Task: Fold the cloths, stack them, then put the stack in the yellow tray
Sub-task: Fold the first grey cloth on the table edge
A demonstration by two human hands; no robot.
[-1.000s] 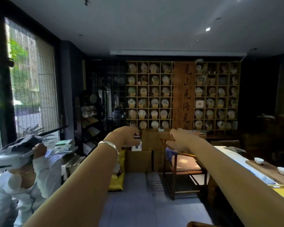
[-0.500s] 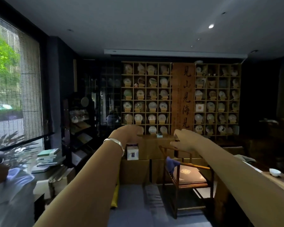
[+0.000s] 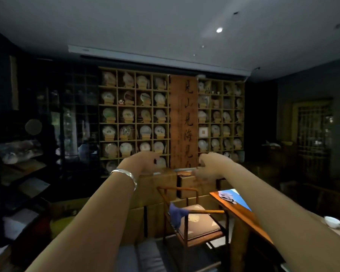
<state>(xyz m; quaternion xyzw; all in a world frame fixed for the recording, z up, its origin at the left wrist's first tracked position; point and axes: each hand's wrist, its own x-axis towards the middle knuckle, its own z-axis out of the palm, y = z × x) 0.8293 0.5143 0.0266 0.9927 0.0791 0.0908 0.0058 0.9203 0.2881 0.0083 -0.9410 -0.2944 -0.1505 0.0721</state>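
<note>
Both my arms are stretched out forward at chest height. My left hand (image 3: pixel 145 162), with a silver bangle on its wrist, hangs in the air with its fingers loosely bent and nothing in it. My right hand (image 3: pixel 208 166) is blurred, level with the left and a short gap away from it, and also holds nothing. A blue-grey cloth (image 3: pixel 227 196) lies crumpled on the far end of the wooden table (image 3: pixel 241 214), below my right forearm. Another blue cloth (image 3: pixel 176 213) hangs over the armrest of the wooden chair (image 3: pixel 196 230). The yellow tray is out of view.
A white cup (image 3: pixel 332 221) stands on the table at the right edge. Cardboard boxes (image 3: pixel 157 185) are stacked behind the chair. A wall shelf of plates (image 3: pixel 133 118) with a wooden calligraphy board fills the back. Dark shelves with clutter stand on the left.
The view has swung right and upward. The window and the person at the left have dropped out of sight, and the table end with the cloth has come in. My hands stay outstretched.
</note>
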